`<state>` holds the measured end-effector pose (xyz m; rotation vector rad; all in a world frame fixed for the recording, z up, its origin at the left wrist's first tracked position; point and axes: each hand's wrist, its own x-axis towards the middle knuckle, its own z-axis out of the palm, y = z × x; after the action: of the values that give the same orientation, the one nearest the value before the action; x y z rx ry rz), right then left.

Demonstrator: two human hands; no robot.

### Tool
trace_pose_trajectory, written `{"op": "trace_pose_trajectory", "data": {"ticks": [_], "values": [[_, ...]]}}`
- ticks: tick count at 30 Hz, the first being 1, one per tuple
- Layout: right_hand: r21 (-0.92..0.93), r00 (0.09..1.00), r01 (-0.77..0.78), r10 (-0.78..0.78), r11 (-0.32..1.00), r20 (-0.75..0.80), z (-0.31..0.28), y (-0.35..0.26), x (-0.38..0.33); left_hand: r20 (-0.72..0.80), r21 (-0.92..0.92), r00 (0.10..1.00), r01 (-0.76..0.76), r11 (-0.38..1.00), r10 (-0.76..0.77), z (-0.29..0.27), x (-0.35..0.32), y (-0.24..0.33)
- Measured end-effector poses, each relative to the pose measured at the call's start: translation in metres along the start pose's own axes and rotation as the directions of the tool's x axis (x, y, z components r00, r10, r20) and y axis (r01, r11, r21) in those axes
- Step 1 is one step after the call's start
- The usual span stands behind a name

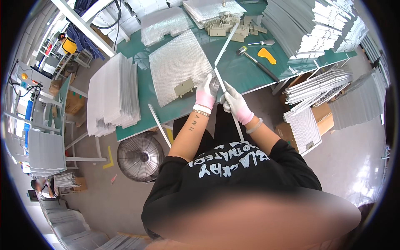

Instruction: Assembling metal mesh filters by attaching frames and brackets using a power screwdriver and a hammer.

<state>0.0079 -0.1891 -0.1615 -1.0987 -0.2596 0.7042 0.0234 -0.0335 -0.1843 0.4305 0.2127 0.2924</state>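
Both my hands wear pale gloves with pink cuffs and meet at the near edge of the green table. My right hand (236,102) is closed round a long, thin white strip (230,103), which slants down past the table edge towards my lap. Beside it, my left hand (206,92) has its fingers together against the same strip, one finger pointing up along it. A second white strip (227,45) meets its upper end at an angle. Left of my hands lies a silver mesh panel (177,62), with a beige plastic bracket (184,87) on its near edge.
A hammer (258,62), a screwdriver (261,43) and a yellow flat tool (266,56) lie to the right. Beige plastic parts (225,26) are heaped at the back. Stacked panels stand left (112,93) and right (291,25). A round fan (141,157) sits on the floor.
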Motion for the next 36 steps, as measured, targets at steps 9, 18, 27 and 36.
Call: {"op": "trace_pose_trajectory", "data": {"ticks": [9, 18, 27, 36], "values": [[0.037, 1.000, -0.017, 0.016, 0.999, 0.024, -0.002, -0.010, 0.006, -0.011, -0.037, 0.999, -0.032, 0.999, 0.032, 0.000, 0.003, -0.003], [-0.112, 1.000, 0.002, -0.002, 0.994, 0.002, 0.010, -0.003, -0.005, 0.034, 0.004, 0.995, -0.090, 0.996, 0.090, -0.001, 0.004, -0.003], [-0.150, 0.998, 0.059, -0.060, 0.987, 0.002, 0.010, 0.002, 0.008, -0.090, 0.129, 0.993, -0.059, 0.990, 0.071, 0.007, 0.006, 0.001], [-0.556, 0.998, -0.035, 0.053, 0.830, 0.017, 0.001, -0.048, 0.100, 0.138, -0.035, 0.980, 0.151, 0.988, -0.145, 0.002, -0.056, -0.008]]}}
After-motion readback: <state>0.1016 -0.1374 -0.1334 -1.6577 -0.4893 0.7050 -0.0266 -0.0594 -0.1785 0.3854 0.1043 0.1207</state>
